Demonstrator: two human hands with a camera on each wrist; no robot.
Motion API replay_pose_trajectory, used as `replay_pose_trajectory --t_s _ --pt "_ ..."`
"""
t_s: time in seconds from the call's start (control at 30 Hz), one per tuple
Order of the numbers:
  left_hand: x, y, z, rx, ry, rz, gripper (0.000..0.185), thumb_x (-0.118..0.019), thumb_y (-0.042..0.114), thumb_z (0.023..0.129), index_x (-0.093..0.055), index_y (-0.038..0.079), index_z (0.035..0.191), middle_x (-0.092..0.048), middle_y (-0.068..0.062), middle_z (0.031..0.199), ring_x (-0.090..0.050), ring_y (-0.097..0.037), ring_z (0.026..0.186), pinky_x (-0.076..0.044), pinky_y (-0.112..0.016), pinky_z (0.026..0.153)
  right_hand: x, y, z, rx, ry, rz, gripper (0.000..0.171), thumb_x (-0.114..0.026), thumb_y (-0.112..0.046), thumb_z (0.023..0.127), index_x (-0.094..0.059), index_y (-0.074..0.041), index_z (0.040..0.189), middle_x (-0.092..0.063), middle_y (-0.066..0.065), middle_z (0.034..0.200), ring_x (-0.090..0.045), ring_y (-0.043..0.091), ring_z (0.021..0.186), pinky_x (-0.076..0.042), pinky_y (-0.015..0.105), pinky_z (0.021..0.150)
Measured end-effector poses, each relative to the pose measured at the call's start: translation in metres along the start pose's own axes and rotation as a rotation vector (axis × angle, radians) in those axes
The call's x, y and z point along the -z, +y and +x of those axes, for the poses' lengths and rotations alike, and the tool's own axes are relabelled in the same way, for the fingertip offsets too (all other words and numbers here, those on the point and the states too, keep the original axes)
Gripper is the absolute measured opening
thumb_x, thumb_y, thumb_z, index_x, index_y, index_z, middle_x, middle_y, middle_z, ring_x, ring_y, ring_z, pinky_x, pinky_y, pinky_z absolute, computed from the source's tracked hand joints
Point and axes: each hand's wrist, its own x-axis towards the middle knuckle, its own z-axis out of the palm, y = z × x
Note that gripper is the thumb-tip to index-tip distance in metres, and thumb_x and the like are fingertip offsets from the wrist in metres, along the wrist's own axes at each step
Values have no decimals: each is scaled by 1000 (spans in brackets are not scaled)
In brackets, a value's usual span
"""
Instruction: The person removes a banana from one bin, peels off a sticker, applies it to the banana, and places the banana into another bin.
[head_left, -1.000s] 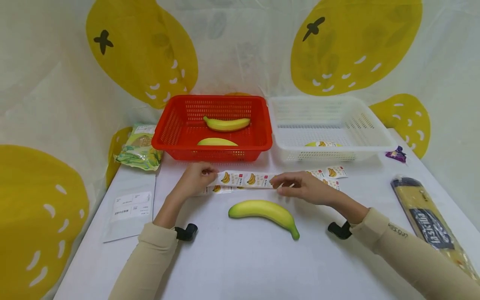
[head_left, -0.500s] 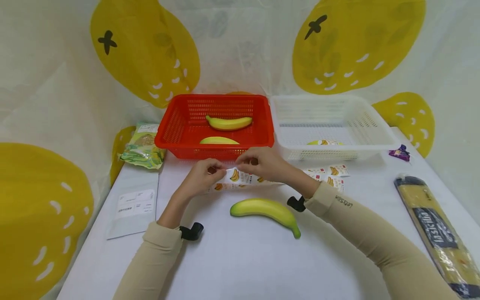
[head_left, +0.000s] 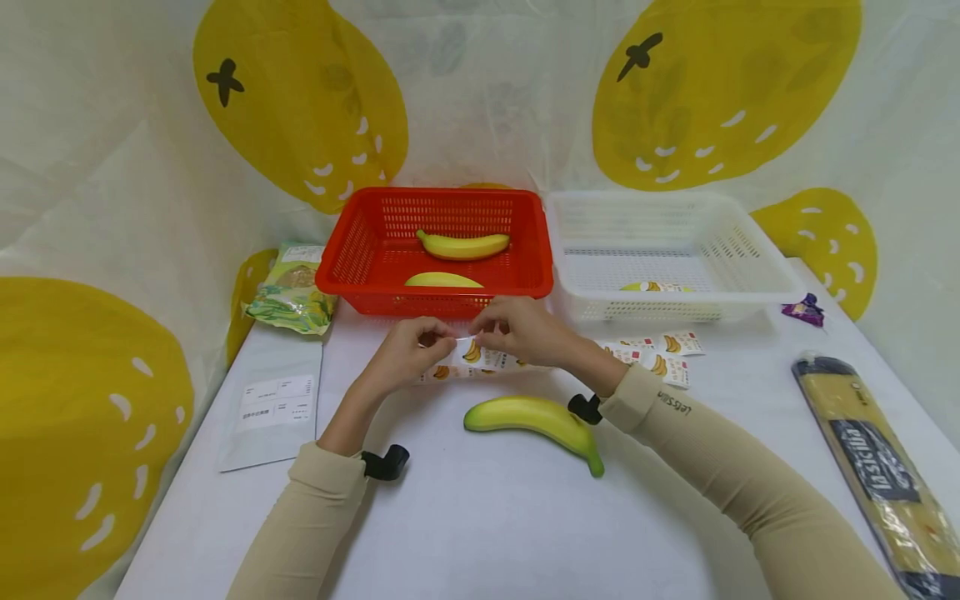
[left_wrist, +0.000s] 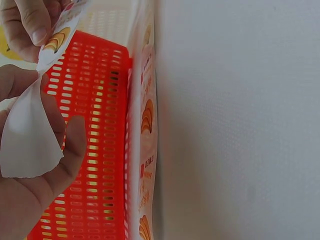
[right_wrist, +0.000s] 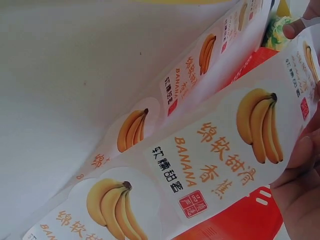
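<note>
Grip, left hand: the left hand (head_left: 405,354) pinches the left end of the white strip of banana-printed stickers (head_left: 480,357) between thumb and fingers; the left wrist view shows a loose white corner of backing paper (left_wrist: 27,135) curling over its fingers
Grip, right hand: the right hand (head_left: 525,329) pinches the same sticker strip just right of the left hand, fingertips nearly meeting the other hand's
Sticker strip: held just above the white table (head_left: 480,517), in front of the near wall of the red perforated plastic basket (head_left: 360,250); the right wrist view shows labels with a bunch of bananas and the word BANANA (right_wrist: 215,165)
More stickers: further stickers (head_left: 663,354) lie flat on the table right of the hands
Loose banana: a yellow-green banana (head_left: 536,419) lies on the table just near of the hands, touching neither
Red basket: holds two yellow bananas (head_left: 463,245), one far, one against the near wall
White basket: a white perforated plastic basket (head_left: 750,250) stands right of the red one, with one labelled banana (head_left: 651,287) inside
Left side: a green snack packet (head_left: 291,298) and a flat grey pouch (head_left: 273,408)
Right side: a long yellow and dark packet (head_left: 873,467) and a small purple wrapper (head_left: 804,310)
</note>
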Motion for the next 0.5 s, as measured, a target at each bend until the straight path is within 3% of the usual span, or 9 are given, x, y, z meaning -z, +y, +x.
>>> replay_pose_trajectory --t_s 0.23,0.5 --pt "-1 1 -1 19 -8 -12 18 -66 19 99 -74 7 110 -72 -9 100 -61 -22 92 -55 -29 81 -3 2 -1 19 16 -2 16 -74 -15 94 -77 -8 108 -73 0 95 -56 15 80 -48 26 69" --pt "-1 2 0 25 -34 -14 19 -68 21 98 -76 7 108 -72 -8 98 -60 -21 88 -53 -27 76 -6 6 -3 56 42 -9 9 -76 -15 92 -78 -12 100 -71 -2 86 -55 14 75 -47 25 65"
